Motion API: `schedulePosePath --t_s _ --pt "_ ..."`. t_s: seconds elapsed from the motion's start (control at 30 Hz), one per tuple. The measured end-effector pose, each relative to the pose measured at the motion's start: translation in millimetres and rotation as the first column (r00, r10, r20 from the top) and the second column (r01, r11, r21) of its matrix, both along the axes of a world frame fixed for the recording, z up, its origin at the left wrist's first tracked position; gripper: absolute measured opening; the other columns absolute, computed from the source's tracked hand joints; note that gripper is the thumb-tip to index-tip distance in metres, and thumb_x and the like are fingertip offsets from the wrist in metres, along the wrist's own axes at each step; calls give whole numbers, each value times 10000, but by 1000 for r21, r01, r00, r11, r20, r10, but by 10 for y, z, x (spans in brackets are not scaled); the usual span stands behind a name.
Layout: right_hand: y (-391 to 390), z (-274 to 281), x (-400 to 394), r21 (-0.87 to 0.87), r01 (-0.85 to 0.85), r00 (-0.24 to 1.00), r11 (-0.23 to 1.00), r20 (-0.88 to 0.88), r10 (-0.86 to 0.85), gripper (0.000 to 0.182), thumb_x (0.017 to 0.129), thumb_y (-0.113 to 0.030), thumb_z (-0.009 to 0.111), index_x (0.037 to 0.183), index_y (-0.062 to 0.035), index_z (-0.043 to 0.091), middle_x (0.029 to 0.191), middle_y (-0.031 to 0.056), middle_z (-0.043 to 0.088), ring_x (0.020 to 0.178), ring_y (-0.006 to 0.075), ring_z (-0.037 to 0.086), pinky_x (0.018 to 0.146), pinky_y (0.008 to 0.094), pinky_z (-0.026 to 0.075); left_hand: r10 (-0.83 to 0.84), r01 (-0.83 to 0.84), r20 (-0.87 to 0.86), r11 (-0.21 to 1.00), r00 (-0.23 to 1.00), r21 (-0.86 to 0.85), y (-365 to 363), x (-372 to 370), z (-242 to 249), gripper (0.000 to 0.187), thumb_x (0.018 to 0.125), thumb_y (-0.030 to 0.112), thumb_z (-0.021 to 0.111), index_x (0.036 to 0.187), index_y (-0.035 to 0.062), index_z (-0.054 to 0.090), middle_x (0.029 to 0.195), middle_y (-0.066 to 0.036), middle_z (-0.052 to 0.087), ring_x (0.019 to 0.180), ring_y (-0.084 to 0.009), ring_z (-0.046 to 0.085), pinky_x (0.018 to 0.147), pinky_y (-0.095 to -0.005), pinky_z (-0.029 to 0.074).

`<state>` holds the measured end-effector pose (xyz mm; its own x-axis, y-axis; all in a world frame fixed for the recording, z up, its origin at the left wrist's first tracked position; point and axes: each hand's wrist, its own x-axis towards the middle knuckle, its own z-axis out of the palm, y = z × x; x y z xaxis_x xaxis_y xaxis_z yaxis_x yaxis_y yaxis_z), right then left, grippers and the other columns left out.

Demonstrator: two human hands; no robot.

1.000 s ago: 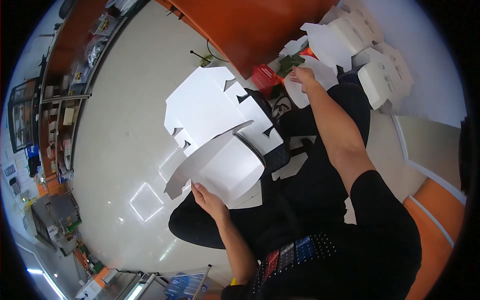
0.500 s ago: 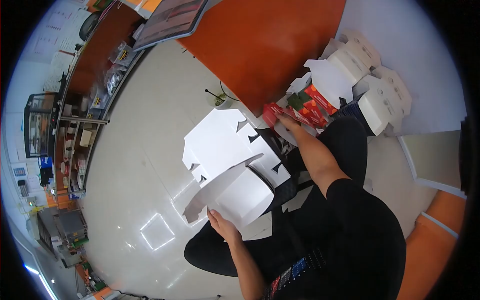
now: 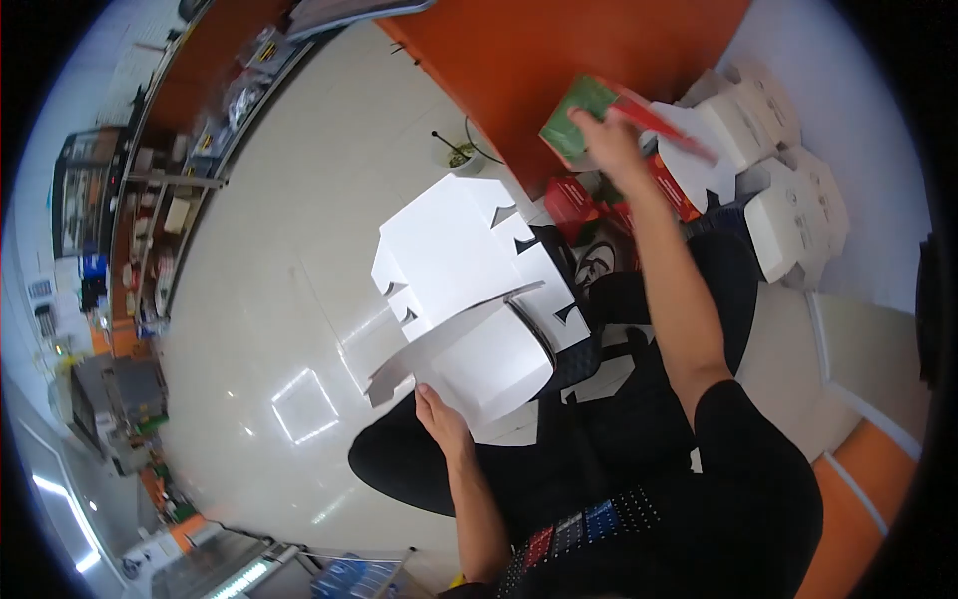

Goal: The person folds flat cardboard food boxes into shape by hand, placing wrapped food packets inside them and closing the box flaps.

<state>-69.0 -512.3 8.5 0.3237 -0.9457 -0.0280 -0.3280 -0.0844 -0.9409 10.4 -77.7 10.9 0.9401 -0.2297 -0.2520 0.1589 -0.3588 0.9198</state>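
A partly folded white cardboard box (image 3: 454, 245) lies open on a black seat, its flat cut-out lid spread away from me. At its near left edge my left hand (image 3: 439, 417) is closed on the side wall, the thumb on top. Toward the upper right, my right hand (image 3: 609, 145) grips a green and red packet (image 3: 579, 118), slightly blurred; a long red strip sticks out to its right. Whether that strip is part of the same packet I cannot tell. Red packets (image 3: 571, 203) lie below this hand.
Stacked white boxes (image 3: 793, 215) stand at the right by the wall. An orange panel (image 3: 499, 70) rises behind, with a small potted plant (image 3: 461, 158) at its foot. Shelves (image 3: 160, 210) with goods line the left. A shoe (image 3: 597, 262) shows beyond the seat.
My right hand has lifted from the red packets up and away, now with the green and red packet in it. My left hand still holds the white box.
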Motion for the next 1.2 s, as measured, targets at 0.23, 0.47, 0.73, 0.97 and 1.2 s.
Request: schedulePosePath --t_s 0.23,0.47,0.73,0.97,1.2 --pt "1924 2183 -970 -168 -598 796 784 -7 605 419 878 -248 702 1221 -18 629 1055 113 718 996 256 695 931 384 534 -38 30 -79 994 996 -103 42 55 -70 507 1110 310 376 1408 -81 500 1314 -163 619 1190 -229 580 1030 -325 427" --pt "2931 1432 120 249 -931 158 267 -385 910 431 977 -292 474 843 56 689 870 315 671 833 476 664 798 555 517 -107 20 -227 934 968 -357 61 18 37 608 1108 316 408 1546 -82 271 1448 -202 514 1279 -229 533 1073 -316 408" --pt "3006 1330 18 -289 -644 764 708 -280 581 317 882 -328 715 857 -21 643 806 159 679 731 365 683 684 448 548 -81 20 -171 942 982 -335 199 28 -204 550 1089 265 469 1514 -67 365 1423 -168 534 1253 -189 533 1066 -307 406" --pt "2642 751 -575 -396 -500 832 770 -465 302 394 886 -111 677 1239 38 584 1041 221 647 937 414 668 754 483 536 -16 -9 -87 960 996 -281 158 -45 -129 506 1067 251 517 1447 -78 458 1343 -235 604 1208 -236 601 1019 -324 464" --pt "2613 813 -495 -254 -525 815 812 -424 395 308 920 -79 584 1202 46 581 1038 256 645 859 460 659 754 523 535 -17 12 -19 975 1000 -221 210 -122 263 472 1043 222 566 1414 -63 506 1297 -191 616 1143 -224 621 989 -335 489"
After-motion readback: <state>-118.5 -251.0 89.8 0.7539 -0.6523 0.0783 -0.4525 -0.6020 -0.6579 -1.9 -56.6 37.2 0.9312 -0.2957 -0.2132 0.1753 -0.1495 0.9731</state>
